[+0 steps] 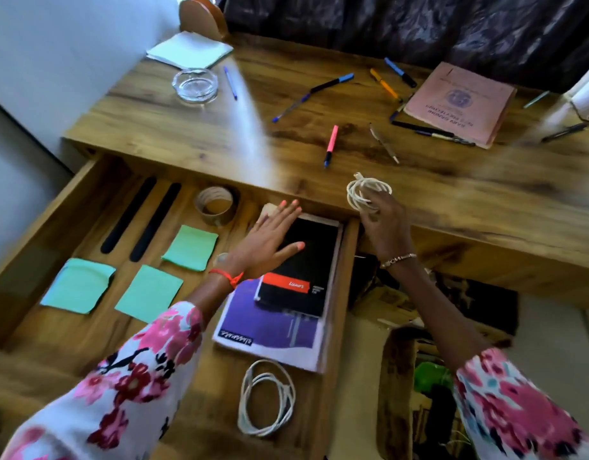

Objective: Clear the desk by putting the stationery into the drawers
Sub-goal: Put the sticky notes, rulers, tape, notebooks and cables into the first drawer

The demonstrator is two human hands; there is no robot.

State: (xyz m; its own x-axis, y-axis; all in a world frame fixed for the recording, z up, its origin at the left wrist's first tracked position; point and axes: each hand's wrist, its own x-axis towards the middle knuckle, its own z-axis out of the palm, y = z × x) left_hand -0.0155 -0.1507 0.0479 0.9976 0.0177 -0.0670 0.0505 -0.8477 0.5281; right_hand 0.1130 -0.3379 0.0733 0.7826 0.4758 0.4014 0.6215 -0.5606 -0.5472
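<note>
- The left hand (269, 237) lies flat, palm down, on a black notebook (306, 260) in the open drawer (97, 200). Its fingers are straight and spread and grip nothing.
- The right hand (384, 227) is raised at the front edge of the desk (193, 134), just right of the drawer. Its fingers are curled round a coiled white cord (361, 197), which it holds above the desk edge.
- The black notebook sits on a purple booklet (269, 327) in the right part of the drawer.
- A second coil of white cord (288, 401) lies on the drawer floor, in front of the booklet.
- Three green sticky pads (79, 285) (148, 292) (191, 247) lie in the left and middle of the drawer, beside two long black strips (128, 215).
- A roll of tape (216, 219) lies at the back of the drawer, just left of the left fingertips.
- On the desk a pink highlighter (331, 144) lies near the middle, with several pens scattered behind it, among them a blue-capped pen (332, 82) and an orange pen (384, 84).
- A pink booklet (459, 101) lies at the right with pens along its near edge.
- A glass ashtray (195, 84) and a white paper pad (190, 49) sit at the far left corner.
</note>
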